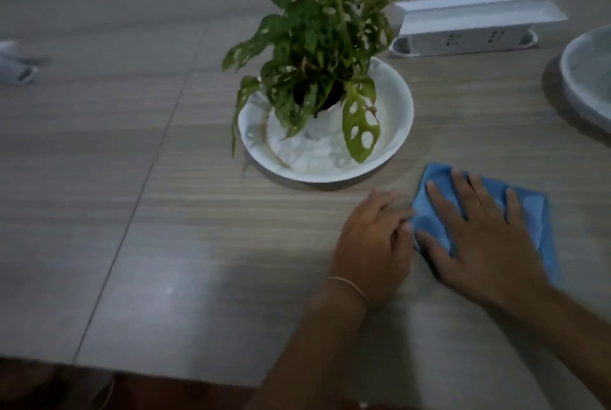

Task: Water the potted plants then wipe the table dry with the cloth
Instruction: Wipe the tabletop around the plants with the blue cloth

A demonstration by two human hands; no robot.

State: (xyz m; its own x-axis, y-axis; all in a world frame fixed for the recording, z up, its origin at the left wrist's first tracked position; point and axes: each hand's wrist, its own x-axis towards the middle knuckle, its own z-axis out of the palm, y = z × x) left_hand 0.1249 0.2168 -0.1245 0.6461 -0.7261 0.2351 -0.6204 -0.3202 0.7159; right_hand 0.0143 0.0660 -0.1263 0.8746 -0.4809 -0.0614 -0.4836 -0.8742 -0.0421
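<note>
Head view: wiping step in hand. Right hand (479,237) flat, fingers spread, pressing cloth (532,211) on table (165,244) beside plant (317,55) — left hand (373,241) loosely curled at its edge. Next, likely — sweeping strokes.

Both forearms come in from the lower right and reach forward side by side. The right hand (482,241) lies palm down with its fingers (466,193) spread and straight, the thumb stretched out to the left. The left hand (372,244) sits just beside it, back of the hand up, its fingers bent inward toward the right thumb (a thin band circles this wrist). The fingertips are blurred, so they seem to be pinching something, though the grip itself cannot be made out.
</note>
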